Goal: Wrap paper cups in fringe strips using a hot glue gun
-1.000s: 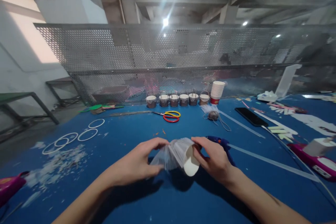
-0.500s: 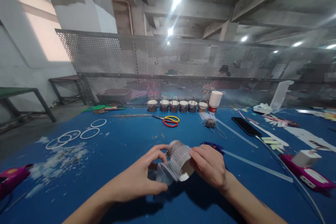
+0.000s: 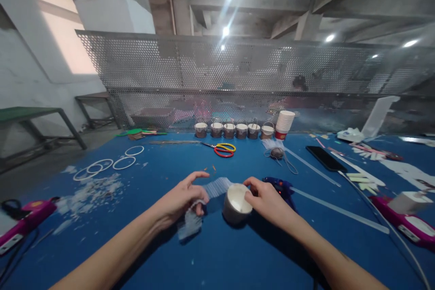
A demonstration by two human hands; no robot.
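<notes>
My right hand (image 3: 268,197) pinches the near-upright paper cup (image 3: 234,213) by its right rim, thumb at the lip, above a blue tabletop (image 3: 217,265), while my left hand (image 3: 180,199) has its fingers curled on a sheer pleated strip (image 3: 219,188), the index finger stretched out free. The cup sits directly in front of me, to the right of my left hand and apart from it; my right hand is the nearer one, touching it. The strip's long axis bridges that gap, rising from my left fingers toward the cup's upper left side, its loose end hanging crumpled below my hand; whether the far end is fixed to the cup, I cannot tell. The cup is short and round, its mouth tipped slightly toward me, smooth and off-white within, darker and grey-brown outside, against the strip's gauzy, ribbed translucence. Just beyond my right hand lies a dark-blue tool (image 3: 278,186), apparently a glue gun. Farther back, red-and-yellow-handled scissors (image 3: 224,150) rest before six small grey-brown buckets (image 3: 241,131) in a row, next to a stack of white cups (image 3: 284,122). A fuzzy ball of grey cord (image 3: 276,153) lies nearby, and thin white rings (image 3: 124,162) overlap at left.
</notes>
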